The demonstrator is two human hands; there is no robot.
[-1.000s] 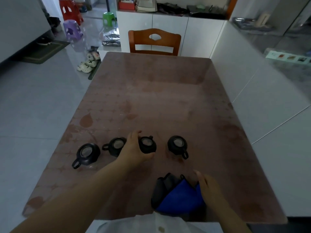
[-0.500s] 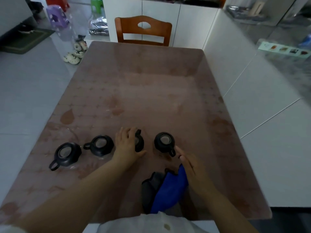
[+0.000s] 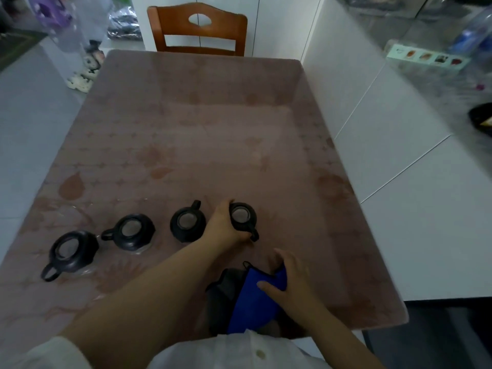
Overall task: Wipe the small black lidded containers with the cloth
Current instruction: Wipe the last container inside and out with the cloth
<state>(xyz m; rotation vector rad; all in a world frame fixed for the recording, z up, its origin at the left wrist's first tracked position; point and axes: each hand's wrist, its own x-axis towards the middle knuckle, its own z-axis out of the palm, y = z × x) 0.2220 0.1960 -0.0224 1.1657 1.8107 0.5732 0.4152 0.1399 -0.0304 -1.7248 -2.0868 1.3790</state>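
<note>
Four small black lidded containers sit in a curved row on the near half of the table (image 3: 202, 134), each with a loop handle and a pale round lid centre. Landmark: the rightmost container (image 3: 242, 219). Left hand (image 3: 223, 227) is curled round its left side, thumb under the near edge by the handle, fingers over the far rim; hand closed on it, container looks to be resting on the tabletop, handle pointing to the near right. Just left of it, touching or almost touching the left hand, second container (image 3: 187, 225), handle pointing to the far right. Further left, third container (image 3: 130, 231), handle out to the left. Farthest left and nearer the camera, fourth container (image 3: 70, 253), handle pointing near-left.

Nearer than the rightmost container and slightly right, at the table's near edge, lies the cloth (image 3: 250, 302): blue on top, dark grey layer showing on its left side, bunched. Right hand (image 3: 290, 283) lies on it, thumb pressing the blue face, fingers wrapped over the far right edge; grasping the cloth, which is still on the table.

Beyond the rightmost container, past the table's far edge, a wooden chair (image 3: 198, 30). White counter (image 3: 399, 129) runs along the table's right side.
</note>
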